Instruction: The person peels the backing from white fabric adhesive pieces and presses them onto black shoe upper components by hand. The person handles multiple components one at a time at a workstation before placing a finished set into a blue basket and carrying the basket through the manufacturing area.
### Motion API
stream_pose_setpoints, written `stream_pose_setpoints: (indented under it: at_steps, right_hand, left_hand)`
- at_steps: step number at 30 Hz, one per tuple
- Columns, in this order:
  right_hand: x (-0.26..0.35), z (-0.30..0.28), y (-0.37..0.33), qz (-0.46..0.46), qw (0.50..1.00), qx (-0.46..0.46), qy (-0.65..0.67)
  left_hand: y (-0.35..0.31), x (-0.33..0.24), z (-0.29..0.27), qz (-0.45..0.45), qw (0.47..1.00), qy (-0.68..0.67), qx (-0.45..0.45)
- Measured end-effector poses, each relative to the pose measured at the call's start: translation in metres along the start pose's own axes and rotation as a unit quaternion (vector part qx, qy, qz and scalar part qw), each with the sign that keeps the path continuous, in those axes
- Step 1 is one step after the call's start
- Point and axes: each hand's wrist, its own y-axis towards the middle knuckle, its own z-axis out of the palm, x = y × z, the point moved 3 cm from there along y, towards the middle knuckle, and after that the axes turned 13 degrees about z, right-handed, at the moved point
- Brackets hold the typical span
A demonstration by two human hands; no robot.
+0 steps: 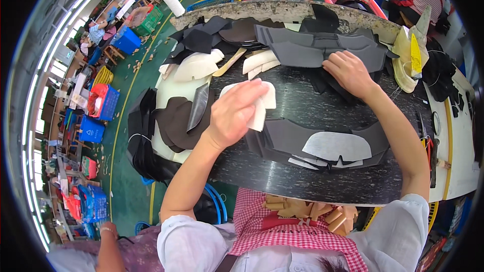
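Note:
My left hand point(234, 113) is closed on a few white cut pieces point(258, 115) with rounded edges, held above the black speckled tabletop point(297, 95). My right hand point(350, 74) reaches to the far side, its fingers curled over the near edge of a dark grey curved piece point(295, 53) in a layered row; the thumb is hidden. Closer to me lie more dark grey curved pieces point(282, 143). On them rests a white half-round piece point(337, 144), with narrow white strips below it.
Black and brown cut pieces point(242, 30) heap at the back left, near white stacks point(196, 65). A bundle of black pieces point(141, 131) hangs at the left edge. On the right are a yellowish form point(406, 60) and scissors point(422, 126). Another person's arm point(108, 244) shows lower left.

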Motion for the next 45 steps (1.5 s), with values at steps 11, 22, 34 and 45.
stream_pose_setpoints:
  at_steps: [11,22,34,45]
  right_hand:
    - [0.133,-0.101,-0.078,0.16,0.959,0.099,0.214]
    - [0.16,-0.077,-0.076,0.253,0.631,0.092,0.728]
    - [0.125,-0.101,-0.129,0.431,0.629,0.003,0.647]
    - [0.165,-0.112,-0.066,0.242,0.713,-0.131,0.645]
  left_hand:
    - [0.041,-0.054,-0.008,0.082,0.992,-0.012,0.093]
    - [0.041,-0.075,0.011,-0.308,0.827,-0.447,0.147]
    - [-0.059,0.041,-0.009,-0.342,0.916,0.023,0.21]
    - [0.078,-0.059,0.009,-0.374,0.827,-0.385,0.168]
